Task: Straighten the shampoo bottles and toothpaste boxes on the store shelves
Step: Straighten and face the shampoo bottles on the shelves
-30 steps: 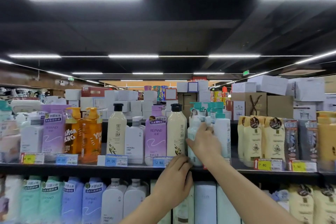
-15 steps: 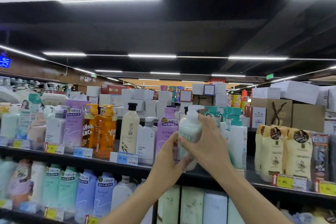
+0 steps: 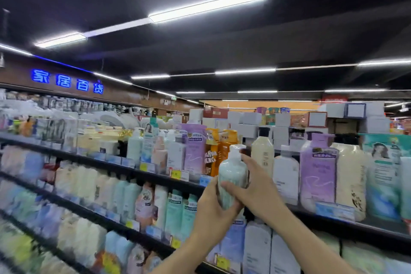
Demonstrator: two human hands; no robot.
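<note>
Pale green pump bottle (image 3: 232, 171) is held clear of the upper shelf (image 3: 378, 228), just before its front edge, in line with the orange bottles (image 3: 220, 151) and the cream black-capped bottle (image 3: 263, 153). Left hand (image 3: 213, 211) cups the base; right hand (image 3: 258, 191) grips the body, thumb across the front. The two-handed hold likely serves to turn the label forward before reseating. Lower shelves carry blurred rows. Dark ceiling, strip lights (image 3: 209, 4), blue lit sign (image 3: 66, 82) at left
</note>
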